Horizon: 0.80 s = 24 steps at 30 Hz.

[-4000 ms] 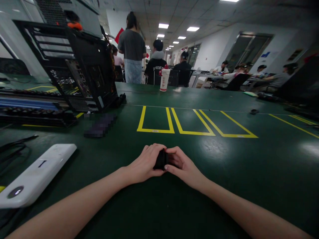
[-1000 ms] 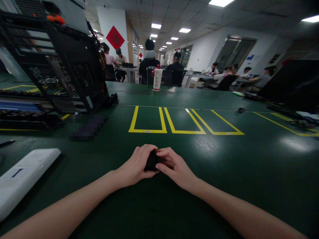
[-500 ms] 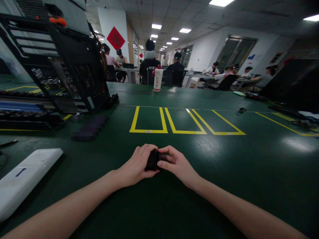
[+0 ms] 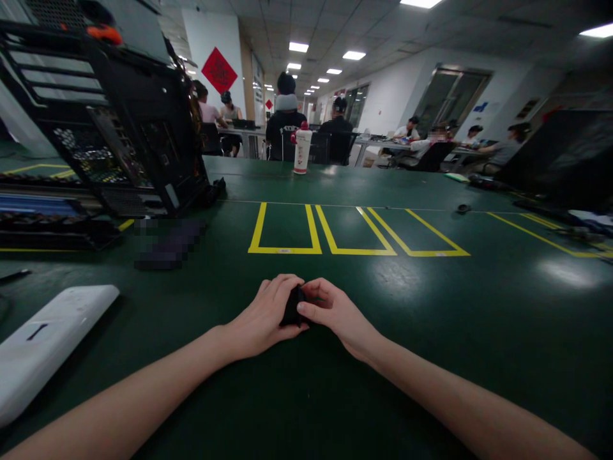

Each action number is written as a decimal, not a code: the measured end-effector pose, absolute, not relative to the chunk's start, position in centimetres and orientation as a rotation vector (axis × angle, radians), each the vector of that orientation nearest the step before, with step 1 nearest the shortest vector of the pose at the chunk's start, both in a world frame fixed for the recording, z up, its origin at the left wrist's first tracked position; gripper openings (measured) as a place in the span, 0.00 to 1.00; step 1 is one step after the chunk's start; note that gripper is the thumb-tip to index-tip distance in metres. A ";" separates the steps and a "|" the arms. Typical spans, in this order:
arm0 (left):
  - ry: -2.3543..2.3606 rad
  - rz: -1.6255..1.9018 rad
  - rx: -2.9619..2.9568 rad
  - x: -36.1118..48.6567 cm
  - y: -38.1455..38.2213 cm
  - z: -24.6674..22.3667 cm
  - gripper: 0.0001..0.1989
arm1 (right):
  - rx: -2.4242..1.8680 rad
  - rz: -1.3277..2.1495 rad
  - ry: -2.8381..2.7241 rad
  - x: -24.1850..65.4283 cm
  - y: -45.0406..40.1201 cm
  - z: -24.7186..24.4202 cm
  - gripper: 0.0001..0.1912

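A small black block-like object is between my two hands, low over the green tabletop; its exact kind cannot be made out. My left hand wraps around its left side, fingers over the top and thumb below. From the right, my right hand pinches the object's right edge with thumb and bent fingers. Much of the object is hidden behind the fingers. Just beyond my hands, yellow tape outlines mark the table.
An open black computer case stands at the left, with a white oblong device nearer me. A white and red cup stands at the table's far side. A small dark round item lies right. Several people sit at desks beyond.
My right thumb and fingers have moved slightly left, closing onto the black object's right edge. My left hand keeps its hold. The view has shifted a little.
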<state>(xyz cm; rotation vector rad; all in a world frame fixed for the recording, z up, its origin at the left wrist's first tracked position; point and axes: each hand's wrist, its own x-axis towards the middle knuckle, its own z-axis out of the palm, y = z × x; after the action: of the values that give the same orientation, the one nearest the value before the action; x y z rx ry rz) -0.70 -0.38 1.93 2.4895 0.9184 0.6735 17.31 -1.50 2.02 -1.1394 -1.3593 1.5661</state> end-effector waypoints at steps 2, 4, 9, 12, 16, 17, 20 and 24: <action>0.908 0.666 2.494 -0.7 -0.4 2.0 0.30 | -1.128 1.595 -1.330 17.3 -1.7 2.0 0.13; 0.901 0.663 2.499 -0.8 -0.4 2.0 0.30 | -1.129 1.602 -1.347 17.4 -1.8 1.9 0.13; 0.913 0.653 2.482 -0.9 -0.5 2.0 0.30 | -1.058 1.446 -1.527 17.4 -2.2 1.7 0.08; 0.928 0.649 2.462 -0.9 -0.4 1.9 0.29 | -1.023 1.399 -1.566 17.2 -2.7 1.7 0.11; 0.935 0.655 2.472 -0.8 -0.4 1.9 0.28 | -1.022 1.329 -1.615 17.1 -3.0 1.6 0.08; 0.935 0.655 2.477 -0.8 -0.4 1.9 0.28 | -1.031 1.301 -1.623 17.1 -2.9 1.5 0.06; 0.930 0.637 2.491 -0.8 -0.4 2.0 0.28 | -1.059 1.287 -1.652 17.1 -2.7 1.5 0.07; 0.914 0.609 2.514 -0.9 -0.4 2.0 0.30 | -1.109 1.299 -1.705 17.2 -2.6 1.5 0.11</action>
<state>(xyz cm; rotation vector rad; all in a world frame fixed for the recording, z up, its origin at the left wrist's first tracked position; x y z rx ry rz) -0.90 -0.40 1.97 2.5142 0.9145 0.6094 17.19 -2.60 1.47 -1.1092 -1.7053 1.2988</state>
